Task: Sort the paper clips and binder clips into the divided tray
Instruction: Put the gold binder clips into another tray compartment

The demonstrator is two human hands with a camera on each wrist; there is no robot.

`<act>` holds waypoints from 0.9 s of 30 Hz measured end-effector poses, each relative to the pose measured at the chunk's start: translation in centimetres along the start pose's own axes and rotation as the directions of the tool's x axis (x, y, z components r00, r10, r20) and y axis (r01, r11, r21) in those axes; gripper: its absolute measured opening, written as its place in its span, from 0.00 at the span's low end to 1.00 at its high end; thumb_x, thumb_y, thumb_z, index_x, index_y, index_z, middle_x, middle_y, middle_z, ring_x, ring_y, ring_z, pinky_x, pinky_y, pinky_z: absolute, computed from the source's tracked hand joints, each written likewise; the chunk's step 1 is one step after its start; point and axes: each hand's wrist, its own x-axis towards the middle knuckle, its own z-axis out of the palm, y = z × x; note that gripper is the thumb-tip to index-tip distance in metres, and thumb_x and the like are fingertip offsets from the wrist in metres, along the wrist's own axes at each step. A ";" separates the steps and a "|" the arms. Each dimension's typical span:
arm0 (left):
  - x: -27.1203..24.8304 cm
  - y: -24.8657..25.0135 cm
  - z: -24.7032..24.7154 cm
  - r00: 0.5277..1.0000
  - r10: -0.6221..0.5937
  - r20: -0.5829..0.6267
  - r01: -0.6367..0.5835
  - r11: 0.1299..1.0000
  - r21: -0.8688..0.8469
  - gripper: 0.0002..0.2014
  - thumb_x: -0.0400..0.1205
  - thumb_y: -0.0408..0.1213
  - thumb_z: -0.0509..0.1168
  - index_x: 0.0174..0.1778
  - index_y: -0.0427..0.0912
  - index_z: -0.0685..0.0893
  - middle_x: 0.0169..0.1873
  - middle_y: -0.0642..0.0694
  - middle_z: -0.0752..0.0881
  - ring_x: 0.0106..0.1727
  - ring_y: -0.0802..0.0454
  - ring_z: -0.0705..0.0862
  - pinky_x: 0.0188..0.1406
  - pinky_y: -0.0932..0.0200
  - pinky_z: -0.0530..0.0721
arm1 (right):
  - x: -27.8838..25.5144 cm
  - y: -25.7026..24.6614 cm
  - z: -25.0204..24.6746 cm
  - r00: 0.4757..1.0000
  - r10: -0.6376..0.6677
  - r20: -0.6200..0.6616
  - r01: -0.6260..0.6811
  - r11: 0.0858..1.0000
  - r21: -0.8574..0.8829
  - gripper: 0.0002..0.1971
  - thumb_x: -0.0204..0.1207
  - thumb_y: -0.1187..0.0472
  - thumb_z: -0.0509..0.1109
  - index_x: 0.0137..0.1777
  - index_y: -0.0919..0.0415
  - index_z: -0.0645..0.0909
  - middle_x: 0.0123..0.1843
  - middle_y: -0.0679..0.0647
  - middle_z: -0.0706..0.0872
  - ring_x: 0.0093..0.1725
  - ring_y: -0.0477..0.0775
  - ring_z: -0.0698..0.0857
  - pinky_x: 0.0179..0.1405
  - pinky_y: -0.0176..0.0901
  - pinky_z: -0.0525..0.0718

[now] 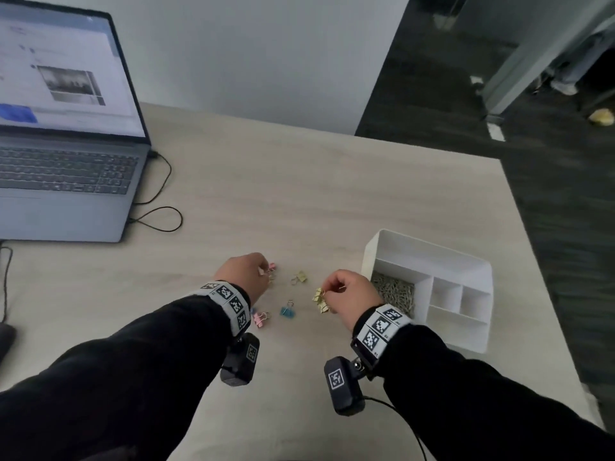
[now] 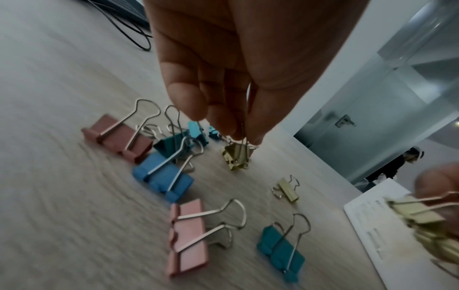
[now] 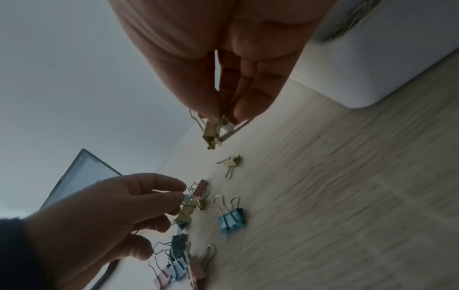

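Note:
My left hand (image 1: 265, 271) pinches small gold binder clips (image 2: 236, 156) by their wire handles, just above the table; its fingertips (image 2: 198, 109) point down. To its right, my right hand (image 1: 327, 293) grips a bunch of gold binder clips (image 1: 320, 301) held off the table beside the tray. Loose clips lie between the hands: a gold one (image 1: 299, 277), a blue one (image 1: 288, 310) and a pink one (image 1: 260, 319). The left wrist view shows several more pink (image 2: 116, 137) and blue clips (image 2: 161, 176) under the left hand. The white divided tray (image 1: 432, 257) holds paper clips (image 1: 394, 292) in its left compartment.
An open laptop (image 1: 66, 154) stands at the back left, with a black cable (image 1: 159, 214) looping beside it. The table's right edge (image 1: 539, 261) runs just past the tray, with dark floor beyond. Wrist cameras hang under both black sleeves.

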 end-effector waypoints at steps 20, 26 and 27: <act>-0.6 -0.3 1.8 0.989 0.016 0.147 -0.045 0.979 0.199 0.08 0.80 0.51 0.62 0.54 0.60 0.80 0.50 0.52 0.87 0.49 0.48 0.85 0.46 0.57 0.82 | 3.6 -1.4 1.1 0.947 -0.103 0.305 0.226 0.887 -0.403 0.22 0.75 0.66 0.67 0.68 0.47 0.77 0.59 0.51 0.75 0.54 0.56 0.82 0.60 0.48 0.81; -0.1 -0.6 1.9 0.981 0.090 0.170 -0.118 0.979 0.164 0.11 0.82 0.48 0.61 0.60 0.61 0.80 0.52 0.53 0.87 0.51 0.50 0.85 0.51 0.54 0.84 | 5.5 -2.3 2.8 0.934 -0.075 0.350 0.239 0.858 -0.454 0.27 0.76 0.66 0.64 0.73 0.44 0.75 0.62 0.54 0.77 0.58 0.58 0.82 0.61 0.46 0.80; 0.0 -0.7 1.9 0.978 0.104 0.179 -0.135 0.976 0.170 0.10 0.82 0.48 0.60 0.58 0.60 0.81 0.53 0.53 0.87 0.52 0.50 0.85 0.52 0.54 0.84 | 5.7 -2.4 3.0 0.931 -0.069 0.358 0.243 0.849 -0.468 0.25 0.76 0.66 0.64 0.71 0.45 0.76 0.61 0.54 0.78 0.58 0.58 0.82 0.60 0.45 0.79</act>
